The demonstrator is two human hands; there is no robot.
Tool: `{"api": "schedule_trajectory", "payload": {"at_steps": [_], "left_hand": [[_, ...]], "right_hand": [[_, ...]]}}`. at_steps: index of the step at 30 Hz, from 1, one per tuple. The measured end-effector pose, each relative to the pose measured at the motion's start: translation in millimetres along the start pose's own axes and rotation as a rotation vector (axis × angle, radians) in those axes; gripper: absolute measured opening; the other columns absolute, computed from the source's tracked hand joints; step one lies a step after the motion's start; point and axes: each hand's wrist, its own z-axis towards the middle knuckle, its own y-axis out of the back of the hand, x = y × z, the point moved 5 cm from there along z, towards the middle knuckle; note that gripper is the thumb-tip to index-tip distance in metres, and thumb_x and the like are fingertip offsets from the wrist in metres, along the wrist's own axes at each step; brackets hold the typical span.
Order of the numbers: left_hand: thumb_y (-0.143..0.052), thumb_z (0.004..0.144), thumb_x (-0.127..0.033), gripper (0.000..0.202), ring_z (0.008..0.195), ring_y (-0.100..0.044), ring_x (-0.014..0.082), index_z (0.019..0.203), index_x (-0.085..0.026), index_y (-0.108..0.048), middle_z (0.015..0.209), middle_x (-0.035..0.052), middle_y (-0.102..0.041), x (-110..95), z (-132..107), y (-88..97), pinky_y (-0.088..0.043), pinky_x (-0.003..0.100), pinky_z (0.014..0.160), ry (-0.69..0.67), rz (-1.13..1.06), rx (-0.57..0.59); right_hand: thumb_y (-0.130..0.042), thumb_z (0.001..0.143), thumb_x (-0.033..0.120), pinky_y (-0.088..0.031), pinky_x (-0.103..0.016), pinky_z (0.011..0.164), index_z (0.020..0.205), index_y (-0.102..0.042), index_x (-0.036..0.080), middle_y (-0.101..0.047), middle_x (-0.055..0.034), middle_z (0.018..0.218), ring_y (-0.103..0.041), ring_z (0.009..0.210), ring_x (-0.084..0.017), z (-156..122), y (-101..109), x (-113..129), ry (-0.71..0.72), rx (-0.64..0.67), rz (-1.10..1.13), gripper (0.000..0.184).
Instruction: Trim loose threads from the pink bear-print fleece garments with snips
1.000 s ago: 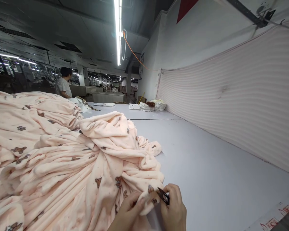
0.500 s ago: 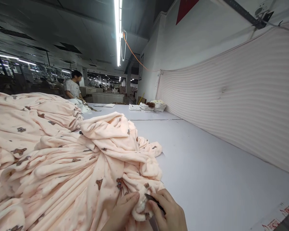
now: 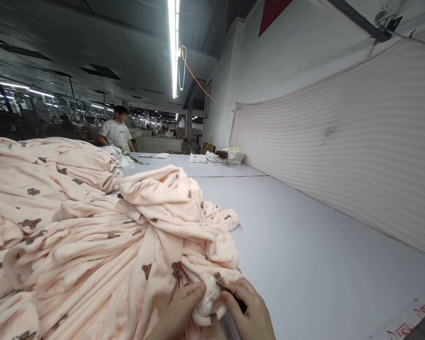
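At the bottom middle, my left hand (image 3: 184,304) pinches the edge of a pale pink plush fabric (image 3: 163,245) printed with small brown bears. The pinched part folds over and shows a fluffy white patch (image 3: 208,297). Just to its right, my right hand (image 3: 250,307) is closed around small dark thread snips (image 3: 241,302). Their pointed tip lies against the fabric near my left fingertips. My palm and fingers hide most of the snips' handle.
More of the same fabric (image 3: 49,165) is heaped at left on the pale tabletop (image 3: 304,236). Folded cloth stacks (image 3: 216,158) lie at the far end beside a striped cloth-covered wall (image 3: 340,141). A person (image 3: 115,132) stands beyond the heap.
My right hand has turned slightly, and the tip of the snips has shifted a little right. The folded edge has moved slightly. The person beyond has turned and shifted right.
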Motion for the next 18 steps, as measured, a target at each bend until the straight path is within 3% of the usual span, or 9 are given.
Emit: {"api": "schedule_trajectory", "payload": {"at_steps": [4, 8, 11, 15, 18], "left_hand": [[-0.072, 0.072, -0.044, 0.038, 0.085, -0.064, 0.0246, 0.090, -0.010, -0.074, 0.082, 0.0096, -0.073, -7, -2, -6.6, -0.047, 0.033, 0.080, 0.044, -0.129, 0.030], [-0.073, 0.071, -0.040, 0.036, 0.086, -0.064, 0.0251, 0.091, -0.010, -0.073, 0.086, 0.0121, -0.073, -8, 1, -7.7, -0.046, 0.035, 0.083, 0.102, -0.209, 0.048], [-0.070, 0.073, -0.041, 0.035, 0.084, -0.064, 0.0248, 0.091, -0.011, -0.071, 0.085, 0.0121, -0.071, -6, 2, -6.3, -0.047, 0.035, 0.081, 0.098, -0.194, 0.019], [-0.066, 0.073, -0.048, 0.034, 0.086, -0.061, 0.0251, 0.078, -0.015, -0.066, 0.081, 0.0077, -0.068, -11, -2, 5.6, -0.047, 0.034, 0.078, 0.001, 0.129, -0.137], [-0.061, 0.076, -0.044, 0.029, 0.106, -0.053, 0.0269, 0.064, -0.018, -0.059, 0.104, 0.0085, -0.063, -36, -10, 11.7, -0.043, 0.034, 0.090, -0.273, 0.549, -0.259]], "right_hand": [[-0.048, 0.091, 0.034, -0.052, -0.022, 0.065, 0.102, -0.066, 0.027, -0.066, -0.0021, 0.092, -0.066, 0.077, -0.016, -2, 3, 1, 0.070, -0.012, -0.117, 0.022], [-0.051, 0.090, 0.034, -0.051, -0.026, 0.062, 0.112, -0.061, 0.028, -0.067, -0.0041, 0.099, -0.066, 0.073, -0.018, -8, 3, 7, 0.226, -0.055, -0.276, 0.026], [-0.049, 0.090, 0.032, -0.051, -0.025, 0.062, 0.108, -0.063, 0.028, -0.066, -0.0039, 0.095, -0.065, 0.073, -0.018, -8, 3, 5, 0.243, -0.077, -0.183, 0.023], [-0.050, 0.089, 0.032, -0.051, -0.022, 0.071, 0.103, -0.063, 0.027, -0.063, -0.0024, 0.091, -0.064, 0.083, -0.016, -3, 9, -20, 0.056, -0.125, 0.030, 0.019], [-0.054, 0.084, 0.030, -0.050, -0.025, 0.079, 0.110, -0.058, 0.026, -0.062, -0.0024, 0.099, -0.063, 0.092, -0.018, 3, 8, -44, -0.100, -0.113, -0.002, 0.026]]}}
